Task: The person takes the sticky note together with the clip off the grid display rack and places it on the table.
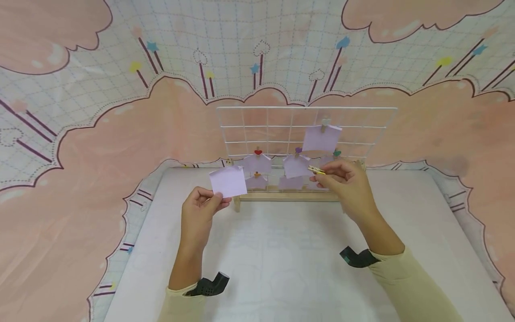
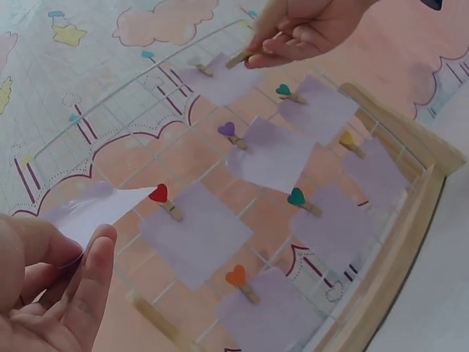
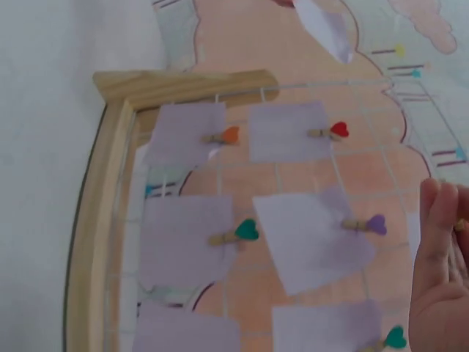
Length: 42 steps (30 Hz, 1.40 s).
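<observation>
My left hand (image 1: 198, 210) pinches a pale purple square of paper (image 1: 228, 181) between thumb and fingers, held up in front of the rack's left side. My right hand (image 1: 349, 183) pinches a small wooden clothespin (image 1: 317, 170) with a yellow part, in front of the rack's right half. Behind both hands stands a white wire grid rack (image 1: 307, 108) on a wooden base (image 1: 289, 197). Purple paper squares hang on it from heart-topped clothespins, among them a red one (image 2: 158, 193), a purple one (image 2: 227, 130) and an orange one (image 2: 236, 276).
The rack stands at the back of a white table (image 1: 281, 259). A cloth with cloud and star patterns (image 1: 112, 152) hangs behind it. The highest paper (image 1: 322, 139) hangs near the grid's top right. Black wrist cameras sit on both of the person's sleeves.
</observation>
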Each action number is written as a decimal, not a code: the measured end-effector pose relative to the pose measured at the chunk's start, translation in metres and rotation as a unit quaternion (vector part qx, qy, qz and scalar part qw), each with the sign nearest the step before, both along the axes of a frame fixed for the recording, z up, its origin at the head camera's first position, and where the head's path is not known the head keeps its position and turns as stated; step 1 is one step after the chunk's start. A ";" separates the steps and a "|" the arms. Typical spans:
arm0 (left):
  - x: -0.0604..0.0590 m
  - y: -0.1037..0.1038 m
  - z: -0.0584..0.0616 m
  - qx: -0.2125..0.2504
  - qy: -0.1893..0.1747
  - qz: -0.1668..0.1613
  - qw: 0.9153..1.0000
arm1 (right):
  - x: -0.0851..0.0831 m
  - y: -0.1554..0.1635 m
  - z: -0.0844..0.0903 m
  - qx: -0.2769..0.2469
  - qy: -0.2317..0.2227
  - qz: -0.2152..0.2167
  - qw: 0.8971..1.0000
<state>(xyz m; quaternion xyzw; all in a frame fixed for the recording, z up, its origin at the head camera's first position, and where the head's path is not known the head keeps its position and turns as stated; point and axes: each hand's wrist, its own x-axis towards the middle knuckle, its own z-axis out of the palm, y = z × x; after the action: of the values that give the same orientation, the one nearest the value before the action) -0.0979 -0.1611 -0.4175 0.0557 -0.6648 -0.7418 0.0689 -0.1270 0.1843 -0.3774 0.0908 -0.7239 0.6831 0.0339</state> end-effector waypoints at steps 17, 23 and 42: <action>0.016 -0.015 -0.025 -0.026 -0.073 -0.011 0.997 | 0.028 0.059 -0.044 -0.027 -0.007 -0.003 1.000; 0.018 -0.020 -0.038 -0.021 -0.099 -0.006 0.995 | 0.031 0.071 -0.060 -0.201 -0.015 0.041 0.979; 0.018 -0.034 -0.082 -0.015 -0.162 -0.006 0.987 | 0.044 0.117 -0.109 -0.103 -0.217 0.015 0.971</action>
<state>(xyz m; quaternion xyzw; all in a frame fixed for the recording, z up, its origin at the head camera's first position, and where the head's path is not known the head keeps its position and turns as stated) -0.0802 -0.1951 -0.4992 0.1698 -0.6784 -0.7134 -0.0436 -0.0827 0.3011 -0.4862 -0.0529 -0.6379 0.7580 -0.1251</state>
